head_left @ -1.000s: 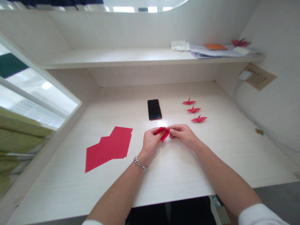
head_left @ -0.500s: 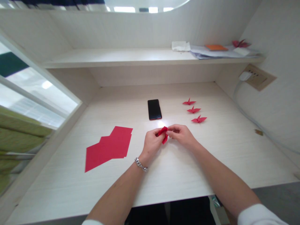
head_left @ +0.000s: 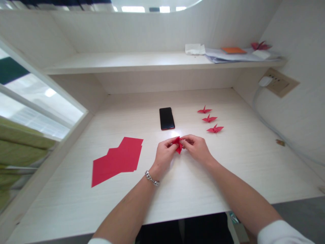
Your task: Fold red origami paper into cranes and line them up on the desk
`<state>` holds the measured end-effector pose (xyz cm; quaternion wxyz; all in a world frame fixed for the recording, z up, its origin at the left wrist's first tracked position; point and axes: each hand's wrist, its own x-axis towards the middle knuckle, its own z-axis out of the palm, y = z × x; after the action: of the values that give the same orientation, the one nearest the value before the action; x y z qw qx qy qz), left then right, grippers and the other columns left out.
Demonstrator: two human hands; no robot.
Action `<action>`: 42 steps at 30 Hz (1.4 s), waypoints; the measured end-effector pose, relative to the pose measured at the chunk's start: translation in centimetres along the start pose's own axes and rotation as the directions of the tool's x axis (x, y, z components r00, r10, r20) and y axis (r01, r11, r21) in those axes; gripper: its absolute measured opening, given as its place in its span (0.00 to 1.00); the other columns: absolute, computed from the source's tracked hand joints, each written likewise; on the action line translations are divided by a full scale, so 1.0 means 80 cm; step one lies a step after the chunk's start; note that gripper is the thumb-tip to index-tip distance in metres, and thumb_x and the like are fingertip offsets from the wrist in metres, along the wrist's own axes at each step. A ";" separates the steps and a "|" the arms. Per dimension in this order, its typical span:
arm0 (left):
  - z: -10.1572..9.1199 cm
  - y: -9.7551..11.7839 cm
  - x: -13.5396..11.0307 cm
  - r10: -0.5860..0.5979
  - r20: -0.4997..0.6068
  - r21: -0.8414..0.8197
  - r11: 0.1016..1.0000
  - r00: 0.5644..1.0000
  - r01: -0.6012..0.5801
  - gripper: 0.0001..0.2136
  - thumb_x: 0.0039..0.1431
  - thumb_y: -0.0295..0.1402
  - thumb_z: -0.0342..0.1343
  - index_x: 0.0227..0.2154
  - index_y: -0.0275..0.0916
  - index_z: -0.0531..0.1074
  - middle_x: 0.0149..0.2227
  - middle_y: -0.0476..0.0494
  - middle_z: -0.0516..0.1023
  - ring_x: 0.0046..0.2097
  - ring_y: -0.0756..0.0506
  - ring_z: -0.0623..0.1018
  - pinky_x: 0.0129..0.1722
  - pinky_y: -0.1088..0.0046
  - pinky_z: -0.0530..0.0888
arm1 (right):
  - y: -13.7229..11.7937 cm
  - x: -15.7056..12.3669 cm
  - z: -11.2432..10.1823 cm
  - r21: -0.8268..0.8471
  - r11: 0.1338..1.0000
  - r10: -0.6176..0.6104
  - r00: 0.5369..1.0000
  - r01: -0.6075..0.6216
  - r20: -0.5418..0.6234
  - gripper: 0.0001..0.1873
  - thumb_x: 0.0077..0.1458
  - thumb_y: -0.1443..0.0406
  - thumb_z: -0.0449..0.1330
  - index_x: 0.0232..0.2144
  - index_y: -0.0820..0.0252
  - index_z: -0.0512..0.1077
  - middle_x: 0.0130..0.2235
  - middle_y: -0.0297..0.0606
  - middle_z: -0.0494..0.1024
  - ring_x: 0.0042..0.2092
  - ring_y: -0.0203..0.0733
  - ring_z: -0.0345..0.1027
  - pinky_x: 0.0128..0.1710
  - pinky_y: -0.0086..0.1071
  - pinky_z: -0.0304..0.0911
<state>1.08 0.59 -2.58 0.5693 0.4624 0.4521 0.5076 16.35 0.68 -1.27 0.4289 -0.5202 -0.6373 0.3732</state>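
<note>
A small piece of folded red paper (head_left: 179,147) is between my two hands, low over the middle of the desk. My left hand (head_left: 165,153) pinches its left side between thumb and fingers. On the other side, my right hand (head_left: 196,148) grips the right edge with thumb and forefinger. The fingers cover part of the folds. Three finished red paper cranes stand in a column to the right: a far crane (head_left: 204,110), a middle crane (head_left: 209,118) and a near crane (head_left: 215,129). Flat red paper sheets (head_left: 119,157) overlap at the left.
A black phone (head_left: 167,118) lies beyond my hands. The shelf (head_left: 127,62) above the desk bears papers (head_left: 223,56), an orange square (head_left: 233,50) and a larger red folded paper piece (head_left: 261,45). A white cable (head_left: 269,125) runs down the right side from a wall socket (head_left: 280,83).
The folded paper has turned and opened into a more pointed shape. My right thumb and fingers have closed in on it from the right; my left hand has barely moved.
</note>
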 end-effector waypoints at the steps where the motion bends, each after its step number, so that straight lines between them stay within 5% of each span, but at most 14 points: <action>1: 0.001 0.000 -0.001 -0.011 0.007 -0.034 0.999 1.000 0.011 0.12 0.49 0.31 0.61 0.37 0.34 0.80 0.34 0.40 0.81 0.33 0.47 0.77 0.33 0.72 0.73 | -0.001 0.000 -0.001 -0.001 1.000 -0.005 1.000 0.005 -0.009 0.11 0.55 0.60 0.60 0.38 0.58 0.78 0.32 0.37 0.82 0.33 0.40 0.75 0.36 0.32 0.69; 7: 0.002 0.004 -0.003 -0.020 0.038 -0.070 0.997 0.999 0.022 0.16 0.46 0.33 0.66 0.39 0.33 0.79 0.36 0.38 0.81 0.34 0.46 0.78 0.36 0.70 0.74 | 0.000 0.001 -0.001 0.054 0.999 -0.006 1.000 0.008 -0.029 0.10 0.54 0.60 0.61 0.36 0.59 0.78 0.35 0.39 0.82 0.36 0.43 0.76 0.39 0.34 0.70; 16: -0.001 -0.001 -0.002 -0.037 0.018 -0.051 0.998 0.999 0.038 0.21 0.44 0.33 0.69 0.44 0.33 0.78 0.39 0.36 0.81 0.37 0.44 0.79 0.38 0.69 0.75 | 0.009 0.007 0.003 0.307 0.939 0.139 0.987 -0.155 0.075 0.15 0.46 0.59 0.67 0.36 0.62 0.77 0.32 0.42 0.82 0.32 0.44 0.76 0.32 0.34 0.71; 42: -0.002 0.006 -0.005 -0.119 0.074 -0.147 0.981 0.990 0.129 0.27 0.41 0.29 0.70 0.48 0.32 0.75 0.40 0.37 0.80 0.36 0.45 0.80 0.38 0.68 0.78 | 0.000 0.000 0.004 0.167 0.980 0.113 0.993 -0.105 -0.037 0.10 0.48 0.63 0.64 0.34 0.61 0.78 0.33 0.41 0.82 0.33 0.44 0.76 0.34 0.33 0.70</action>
<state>0.82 0.21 -2.11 0.6478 0.4050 0.4211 0.4888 16.03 0.66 -1.39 0.4641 -0.5255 -0.5648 0.4354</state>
